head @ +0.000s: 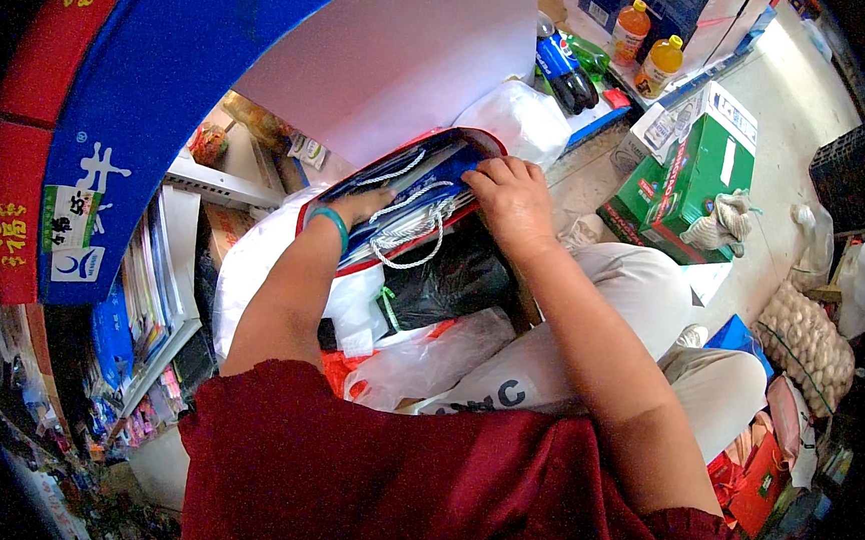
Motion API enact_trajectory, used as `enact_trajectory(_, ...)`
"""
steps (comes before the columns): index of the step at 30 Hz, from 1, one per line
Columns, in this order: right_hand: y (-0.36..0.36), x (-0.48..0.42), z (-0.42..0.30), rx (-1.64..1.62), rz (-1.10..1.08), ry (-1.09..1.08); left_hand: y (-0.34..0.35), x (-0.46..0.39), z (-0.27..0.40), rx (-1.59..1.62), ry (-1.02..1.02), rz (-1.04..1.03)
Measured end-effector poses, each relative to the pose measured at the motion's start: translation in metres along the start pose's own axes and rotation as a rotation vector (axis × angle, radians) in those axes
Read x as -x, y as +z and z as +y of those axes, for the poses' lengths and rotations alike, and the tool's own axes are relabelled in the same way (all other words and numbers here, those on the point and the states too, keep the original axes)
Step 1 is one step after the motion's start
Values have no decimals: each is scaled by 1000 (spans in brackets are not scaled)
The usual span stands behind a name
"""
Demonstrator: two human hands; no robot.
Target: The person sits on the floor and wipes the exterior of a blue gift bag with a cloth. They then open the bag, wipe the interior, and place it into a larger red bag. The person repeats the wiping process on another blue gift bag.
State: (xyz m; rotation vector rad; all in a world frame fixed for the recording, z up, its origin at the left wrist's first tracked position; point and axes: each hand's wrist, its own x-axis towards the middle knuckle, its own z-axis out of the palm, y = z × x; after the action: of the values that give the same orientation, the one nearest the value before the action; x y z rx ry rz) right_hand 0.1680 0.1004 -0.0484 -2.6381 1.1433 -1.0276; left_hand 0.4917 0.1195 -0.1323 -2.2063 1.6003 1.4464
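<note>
A red-edged paper gift bag point(357, 268) stands mouth up in front of me, with several flat blue and white paper bags point(447, 164) packed inside. White rope handles point(410, 265) loop out over its near side. My left hand point(362, 206), with a green bangle at the wrist, reaches into the left end of the mouth; its fingertips are partly hidden among the bags. At the right end, my right hand point(511, 200) curls its fingers over the bag's edge. Just below sit a black plastic bag point(450, 286) and a translucent plastic bag point(434, 357).
A pale panel point(410, 58) rises behind the gift bag. To the right lie green beer cartons point(698, 176) topped by knitted gloves point(718, 218). Drink bottles point(563, 65) occupy a low ledge. On the left is a rack of booklets point(158, 273); a filled net sack point(803, 345) rests far right.
</note>
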Motion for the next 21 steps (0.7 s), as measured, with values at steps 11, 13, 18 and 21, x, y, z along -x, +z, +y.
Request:
enact_trajectory(11,-4,-7,-13,-117,97,29,-31,28,22,-316,-128,-279)
enact_trajectory(13,-3,-12,-13,-89,114,32,-34,32,36,-387,-187,-270)
enact_trajectory(18,4,-10,-1,-31,44,129,-27,23,53,-304,-158,-222)
enact_trajectory(21,7,-6,-1,-10,12,124,-17,-3,39,-366,-145,-154)
